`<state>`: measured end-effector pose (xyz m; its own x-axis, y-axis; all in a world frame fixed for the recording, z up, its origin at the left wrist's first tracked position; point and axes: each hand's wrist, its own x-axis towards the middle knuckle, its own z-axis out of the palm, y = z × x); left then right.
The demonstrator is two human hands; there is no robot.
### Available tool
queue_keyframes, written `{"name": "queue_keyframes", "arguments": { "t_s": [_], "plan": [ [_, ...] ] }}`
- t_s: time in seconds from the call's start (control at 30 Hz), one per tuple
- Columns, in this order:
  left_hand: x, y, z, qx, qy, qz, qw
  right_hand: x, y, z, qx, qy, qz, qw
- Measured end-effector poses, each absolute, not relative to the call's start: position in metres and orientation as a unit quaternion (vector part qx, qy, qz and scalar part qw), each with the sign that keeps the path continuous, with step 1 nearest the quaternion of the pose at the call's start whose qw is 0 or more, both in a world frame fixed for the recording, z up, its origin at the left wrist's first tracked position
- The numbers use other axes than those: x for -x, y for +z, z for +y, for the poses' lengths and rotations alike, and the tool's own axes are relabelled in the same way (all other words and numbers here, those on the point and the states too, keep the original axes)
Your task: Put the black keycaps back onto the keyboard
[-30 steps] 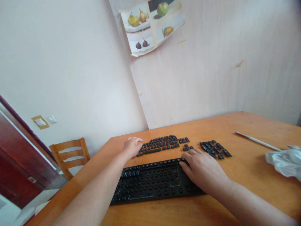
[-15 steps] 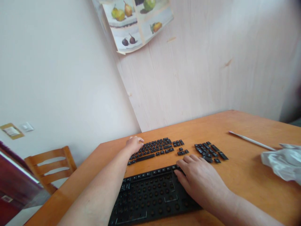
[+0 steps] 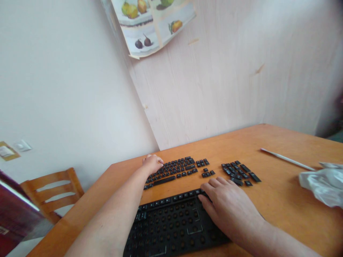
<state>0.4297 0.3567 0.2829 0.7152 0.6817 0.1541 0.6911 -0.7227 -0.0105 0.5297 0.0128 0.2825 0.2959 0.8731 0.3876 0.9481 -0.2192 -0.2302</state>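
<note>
A black keyboard (image 3: 182, 223) lies at the near side of the table, most of its keys off and the bare sockets showing. Its top row and a few keys at its left still carry caps. My right hand (image 3: 225, 203) grips its far right part, thumb on the top face and fingers over the back edge. Farther off, my left hand (image 3: 153, 164) reaches down at the left end of a block of loose keycaps (image 3: 177, 167). Its fingers are drawn together; whatever they pinch is hidden. My left forearm covers the keyboard's left side.
More keycaps lie in a small group (image 3: 207, 173) and in a number-pad cluster (image 3: 238, 173). A thin white stick (image 3: 286, 159) and a crumpled clear plastic bag (image 3: 323, 184) are at the right. Beyond the table's left edge stands a wooden chair (image 3: 53, 191). A wall rises behind.
The view has shifted slightly. My left hand stays at the left end of the loose keycaps, its fingers drawn in a little. My right hand keeps its hold on the keyboard.
</note>
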Motion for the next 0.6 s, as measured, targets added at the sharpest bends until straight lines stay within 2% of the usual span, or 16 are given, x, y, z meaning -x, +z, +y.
{"name": "queue_keyframes", "arguments": {
  "t_s": [0.6],
  "plan": [
    [-0.4338,0.2828,0.358,0.914,-0.059,-0.4,0.021,-0.5314,0.2833,0.0124,0.78,-0.085,-0.58,0.218]
  ]
}}
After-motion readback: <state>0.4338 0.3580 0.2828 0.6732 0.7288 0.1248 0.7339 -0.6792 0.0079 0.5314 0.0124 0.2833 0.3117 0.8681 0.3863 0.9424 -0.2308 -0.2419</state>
